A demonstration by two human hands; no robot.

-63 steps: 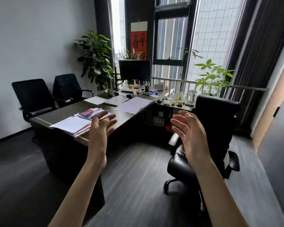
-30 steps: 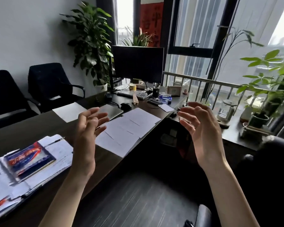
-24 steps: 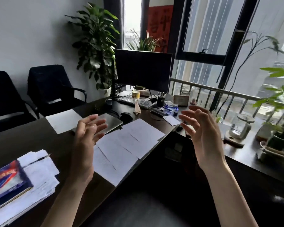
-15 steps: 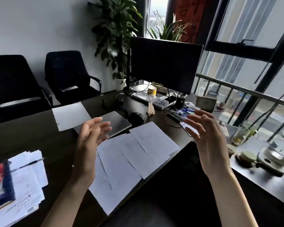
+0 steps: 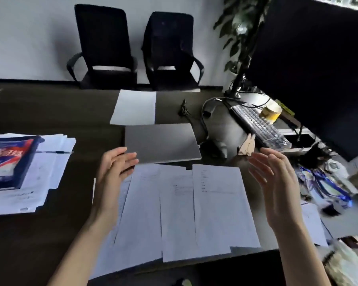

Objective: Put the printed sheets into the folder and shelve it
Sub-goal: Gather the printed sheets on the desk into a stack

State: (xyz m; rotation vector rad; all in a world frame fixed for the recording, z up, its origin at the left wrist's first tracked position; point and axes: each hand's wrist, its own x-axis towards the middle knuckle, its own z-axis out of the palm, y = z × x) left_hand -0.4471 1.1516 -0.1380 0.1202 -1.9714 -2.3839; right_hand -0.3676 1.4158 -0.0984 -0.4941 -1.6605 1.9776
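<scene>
Dark brown wooden desk point(image 5: 50, 234) fills your view, with two black armchairs point(image 5: 132, 48) against the white wall behind it. Overlapping white printed sheets point(image 5: 194, 203) lie fanned along the near edge, their lower corners hanging past it. Just beyond them sits a flat grey rectangular folder point(image 5: 161, 143), closed, or possibly a laptop; you cannot be sure from here.

Your left hand point(image 5: 114, 174) and right hand point(image 5: 277, 186) both hover palms inward, fingers spread, gripping nothing, one at each side of the spread sheets.

Watch the overhang: sweeping the pages together carelessly could push the front ones off the desk. They overlap unevenly, so squeezing from both sides may buckle or crease them rather than square them. The stray white sheet point(image 5: 312, 223) at the right could be missed.

Half a second ago you looked across the desk at the black monitor point(image 5: 308, 69); now your gaze has tipped down onto the papers, and your hands have lowered closer to them.
</scene>
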